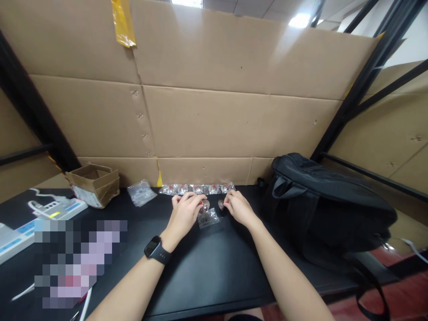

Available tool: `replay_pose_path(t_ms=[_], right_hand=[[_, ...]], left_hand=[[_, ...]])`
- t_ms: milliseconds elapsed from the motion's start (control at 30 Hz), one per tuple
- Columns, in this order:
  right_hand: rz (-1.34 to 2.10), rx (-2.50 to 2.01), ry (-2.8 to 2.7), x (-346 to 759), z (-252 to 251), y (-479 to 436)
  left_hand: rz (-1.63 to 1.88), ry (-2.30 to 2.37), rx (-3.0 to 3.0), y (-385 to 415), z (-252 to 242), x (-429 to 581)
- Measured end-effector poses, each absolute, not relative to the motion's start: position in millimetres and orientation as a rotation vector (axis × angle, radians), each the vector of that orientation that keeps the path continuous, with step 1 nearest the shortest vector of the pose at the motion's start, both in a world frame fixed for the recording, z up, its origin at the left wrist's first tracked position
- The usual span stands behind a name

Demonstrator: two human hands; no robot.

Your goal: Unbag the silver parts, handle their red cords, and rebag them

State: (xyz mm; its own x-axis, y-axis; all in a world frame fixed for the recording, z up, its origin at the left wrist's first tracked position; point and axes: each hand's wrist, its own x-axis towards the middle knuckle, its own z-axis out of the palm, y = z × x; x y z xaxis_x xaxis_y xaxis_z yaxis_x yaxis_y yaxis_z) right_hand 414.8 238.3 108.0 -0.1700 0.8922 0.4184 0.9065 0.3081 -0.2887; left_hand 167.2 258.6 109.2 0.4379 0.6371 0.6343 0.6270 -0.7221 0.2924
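Observation:
My left hand (189, 208), with a dark watch on its wrist, is closed on a small round clear piece (205, 205) with red on it. My right hand (238, 206) pinches another small round piece (221, 204), also with some red. The two pieces are apart, a short gap between them. Just below them an opened-looking clear plastic bag (208, 218) lies on the black table. Behind my hands, a row of several clear-wrapped round pieces with red centres (198, 189) runs along the cardboard wall.
Clear plastic bags (141, 193) and an open cardboard box (94, 183) stand at the back left. A white power strip (43, 223) and a pixelated area are at the left. A black backpack (327, 205) fills the right side. Cardboard (214, 125) walls the back.

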Motion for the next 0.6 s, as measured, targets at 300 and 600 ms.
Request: replay_pose_path(t_ms=[300, 600], right_hand=[[-0.022, -1.284, -2.041, 393, 115, 232], [0.079, -1.157, -1.878, 381, 121, 228]], left_hand=[[1.209, 1.254, 2.447, 250, 116, 173], [1.408, 0.936, 1.630, 272, 104, 172]])
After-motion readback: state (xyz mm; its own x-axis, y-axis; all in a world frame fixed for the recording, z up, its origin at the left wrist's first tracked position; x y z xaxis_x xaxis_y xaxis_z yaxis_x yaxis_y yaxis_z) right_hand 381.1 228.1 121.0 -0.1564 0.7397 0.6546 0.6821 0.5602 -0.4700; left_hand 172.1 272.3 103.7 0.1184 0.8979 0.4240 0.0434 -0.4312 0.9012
